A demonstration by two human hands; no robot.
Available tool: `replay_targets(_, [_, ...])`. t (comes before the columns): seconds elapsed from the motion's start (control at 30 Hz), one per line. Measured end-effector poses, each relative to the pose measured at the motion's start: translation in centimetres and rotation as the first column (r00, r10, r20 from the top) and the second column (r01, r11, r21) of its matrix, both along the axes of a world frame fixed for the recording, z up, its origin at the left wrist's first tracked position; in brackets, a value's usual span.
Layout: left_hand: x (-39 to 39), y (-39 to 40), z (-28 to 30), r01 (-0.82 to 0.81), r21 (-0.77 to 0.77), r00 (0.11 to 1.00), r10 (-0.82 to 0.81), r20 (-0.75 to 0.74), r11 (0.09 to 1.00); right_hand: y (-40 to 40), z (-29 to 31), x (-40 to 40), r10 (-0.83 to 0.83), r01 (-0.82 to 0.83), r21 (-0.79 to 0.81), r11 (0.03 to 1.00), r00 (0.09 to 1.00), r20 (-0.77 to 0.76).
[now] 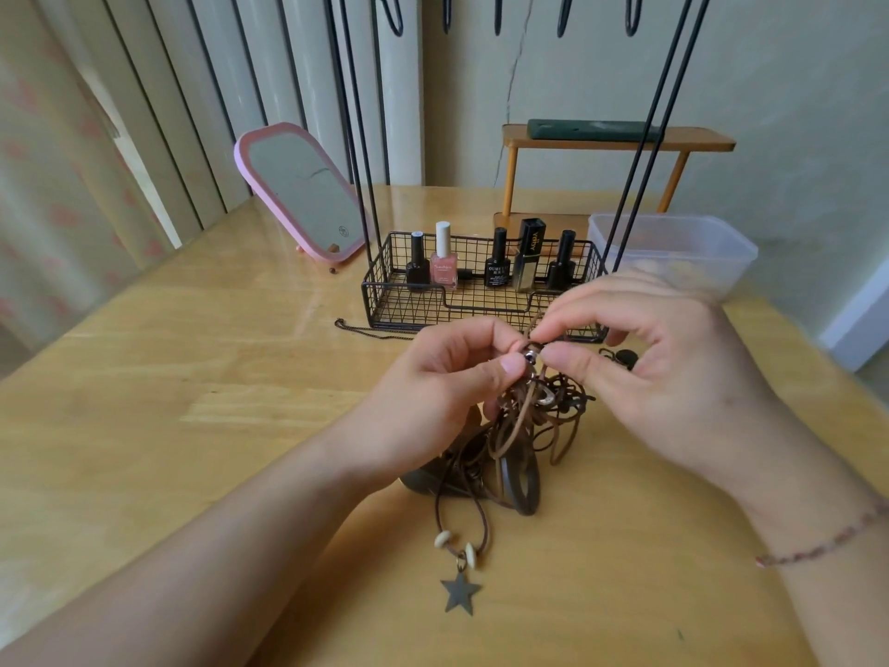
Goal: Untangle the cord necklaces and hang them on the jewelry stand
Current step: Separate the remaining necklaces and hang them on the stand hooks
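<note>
Two hands meet just above a brown tangle of cord necklaces [534,426] near the middle of the wooden table [192,402]. The left hand [447,377] comes in from seven o'clock, thumb and forefinger pinched on a small metal bead at the top of the knot; the right hand [649,349], from four o'clock with a thin beaded bracelet [818,546] on its wrist, pinches the cords beside that bead, its other fingers loosely curled. Below the hands the cords hang down onto the table, where a dark ring pendant [522,483] lies, and toward six o'clock a loop ends in two pale beads and a star pendant [460,592]. At twelve o'clock stands the jewelry stand [481,291], its wire basket base holding five nail polish bottles [443,262], its thin black uprights rising to hooks at the top edge. A fine chain [370,332] lies against the basket's left corner. A pink-framed mirror [303,190] leans at ten o'clock, a clear plastic tub [673,247] sits at two o'clock, and a small orange shelf [615,142] stands behind.
</note>
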State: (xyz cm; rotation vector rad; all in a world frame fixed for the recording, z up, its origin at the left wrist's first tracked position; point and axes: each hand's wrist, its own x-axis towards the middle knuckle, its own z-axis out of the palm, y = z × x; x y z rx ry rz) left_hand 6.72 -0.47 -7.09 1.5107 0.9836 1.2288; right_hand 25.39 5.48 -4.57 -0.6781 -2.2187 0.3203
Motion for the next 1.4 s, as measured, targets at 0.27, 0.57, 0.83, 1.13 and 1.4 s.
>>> replay_targets(0.27, [0.2,0.1,0.0,-0.223,0.043,0.962,0.227,-0.150,0.974,-0.1,-0.2,-0.1,-0.092,0.082,0.112,0.990,0.992,0.089])
replay_targets(0.57, [-0.7,0.5,-0.3,-0.376,-0.005,0.874,0.353,-0.333,0.927,-0.7,0.3,-0.1,-0.131,0.134,-0.021,0.991,0.985,0.115])
replay_targets(0.83, [-0.5,0.3,0.0,-0.130,0.154,0.989,0.138,-0.044,0.980,-0.8,-0.3,-0.9,-0.040,0.011,-0.323,0.946,0.996,-0.083])
replay_targets(1.13, [-0.7,0.4,0.0,-0.073,0.074,0.997,0.074,-0.010,0.995,-0.6,-0.8,-1.5,0.013,-0.134,-0.462,0.877,0.967,-0.256])
replay_targets(1.4, [-1.1,0.6,-0.3,-0.160,0.154,0.985,0.169,-0.046,0.975,-0.9,0.4,-1.0,-0.030,-0.073,-0.473,0.878,0.978,-0.208])
